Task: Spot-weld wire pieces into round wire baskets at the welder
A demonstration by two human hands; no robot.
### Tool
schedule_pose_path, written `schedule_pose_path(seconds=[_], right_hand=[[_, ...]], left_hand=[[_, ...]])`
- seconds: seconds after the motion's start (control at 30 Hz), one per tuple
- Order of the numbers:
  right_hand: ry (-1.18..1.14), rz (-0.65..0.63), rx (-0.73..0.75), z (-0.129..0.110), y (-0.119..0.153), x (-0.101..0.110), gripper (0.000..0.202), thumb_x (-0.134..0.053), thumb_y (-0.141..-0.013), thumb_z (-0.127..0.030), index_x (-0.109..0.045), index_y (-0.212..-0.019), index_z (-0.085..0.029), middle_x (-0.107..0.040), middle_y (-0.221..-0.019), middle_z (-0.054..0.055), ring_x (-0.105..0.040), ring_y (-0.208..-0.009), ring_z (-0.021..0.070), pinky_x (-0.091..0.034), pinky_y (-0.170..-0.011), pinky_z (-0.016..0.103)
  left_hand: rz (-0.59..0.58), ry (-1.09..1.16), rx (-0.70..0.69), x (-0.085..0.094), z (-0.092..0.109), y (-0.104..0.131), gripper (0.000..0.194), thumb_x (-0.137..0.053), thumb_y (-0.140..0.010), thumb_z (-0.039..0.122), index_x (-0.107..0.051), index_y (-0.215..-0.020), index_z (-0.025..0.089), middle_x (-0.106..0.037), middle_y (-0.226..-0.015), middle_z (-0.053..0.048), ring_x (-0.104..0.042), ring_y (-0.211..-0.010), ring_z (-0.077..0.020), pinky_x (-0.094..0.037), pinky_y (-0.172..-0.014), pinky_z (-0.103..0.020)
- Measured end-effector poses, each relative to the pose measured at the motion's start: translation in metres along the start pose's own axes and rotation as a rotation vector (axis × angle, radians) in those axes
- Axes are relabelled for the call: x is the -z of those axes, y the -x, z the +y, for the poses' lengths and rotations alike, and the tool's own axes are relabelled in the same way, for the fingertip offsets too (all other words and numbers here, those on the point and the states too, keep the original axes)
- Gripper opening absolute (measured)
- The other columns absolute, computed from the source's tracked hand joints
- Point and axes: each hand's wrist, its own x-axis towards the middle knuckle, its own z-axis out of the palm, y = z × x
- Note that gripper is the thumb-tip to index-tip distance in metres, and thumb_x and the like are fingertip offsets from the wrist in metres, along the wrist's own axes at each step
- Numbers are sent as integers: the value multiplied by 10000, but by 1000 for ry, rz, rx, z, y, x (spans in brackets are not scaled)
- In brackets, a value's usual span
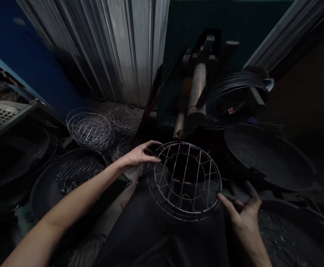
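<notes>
A round wire rack (189,181), with parallel bars across a double ring and bent wire loops between, is tilted in front of my body above dark cloth. My left hand (136,155) is at its upper left rim, thumb and fingers apart on either side of the wire. At the lower right rim, my right hand (245,213) pinches the wire between thumb and a finger, while another finger sticks up. Just beyond the rack stand the metal rods of a machine (197,85).
Stacked wire racks (91,129) lie on the floor at left, near a dark basin (43,189) holding more wire pieces. A wide dark pan (273,155) and a basin of bent wires (286,230) are at right. A wire coil (236,85) hangs behind. Corrugated metal sheeting (117,48) forms the back.
</notes>
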Motion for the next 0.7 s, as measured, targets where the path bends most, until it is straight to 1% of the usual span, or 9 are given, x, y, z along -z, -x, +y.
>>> schedule_pose_path(seconds=[0.13,0.23,0.3,0.37,0.4,0.47,0.53,0.63,0.7], right_hand=[[30,16,13,-1,1,1,1085,-763,-555,-497,-203,-1443,-225,-470,-1221,118,-562,-975,264,-451,-908,458],[60,36,28,4,10,-1,1072,-760,-561,-497,-202,-1437,-235,-414,-1275,123,-568,-951,253,-466,-889,444],[76,49,62,7,19,-7,1054,-736,-591,-511,-170,-1435,-233,-387,-1286,116,-561,-967,244,-471,-885,438],[96,62,100,7,26,-16,1036,-707,-628,-523,-127,-1433,-227,-377,-1277,107,-531,-1023,241,-465,-900,435],[104,69,117,6,30,-22,1026,-696,-641,-528,-114,-1430,-224,-373,-1274,104,-510,-1053,241,-458,-913,436],[106,86,129,2,34,-32,1018,-685,-650,-541,-110,-1426,-222,-354,-1277,103,-477,-1090,245,-444,-937,437],[94,93,85,-3,37,-41,1033,-688,-645,-554,-100,-1429,-225,-355,-1259,103,-472,-1091,253,-439,-947,432],[81,93,-2,-6,41,-49,1066,-697,-640,-558,-80,-1438,-216,-415,-1168,94,-489,-1068,266,-449,-935,428],[81,98,-8,-6,44,-53,1076,-701,-637,-557,-79,-1443,-206,-456,-1101,83,-505,-1043,273,-462,-915,435]], left_hand=[[-19,51,-4,0,-3,-1,628,-729,-671,419,-504,-1245,299,-571,-1215,-27,-574,-996,-193,-452,-876,-346],[-34,44,-16,5,0,-6,631,-737,-662,403,-515,-1244,298,-575,-1212,-34,-565,-1014,-199,-448,-880,-349],[-65,35,-18,12,5,-12,636,-748,-649,375,-528,-1240,286,-603,-1149,-38,-566,-1002,-199,-449,-873,-345],[-113,31,-4,21,10,-20,645,-749,-649,340,-526,-1250,265,-638,-1010,-32,-585,-930,-183,-454,-846,-336],[-136,30,5,26,12,-24,649,-746,-652,325,-522,-1257,254,-642,-947,-25,-592,-890,-172,-457,-830,-331],[-172,23,12,35,16,-32,651,-742,-654,304,-517,-1261,236,-642,-895,-18,-597,-853,-161,-459,-807,-321],[-197,13,-4,43,16,-39,644,-736,-661,297,-514,-1261,229,-645,-901,-20,-601,-864,-161,-459,-803,-318],[-227,-6,-35,52,12,-48,642,-732,-664,293,-509,-1263,232,-654,-912,-19,-611,-868,-161,-460,-803,-317],[-250,-18,-42,56,8,-54,650,-735,-663,291,-503,-1268,234,-659,-920,-21,-617,-860,-160,-462,-793,-314]])
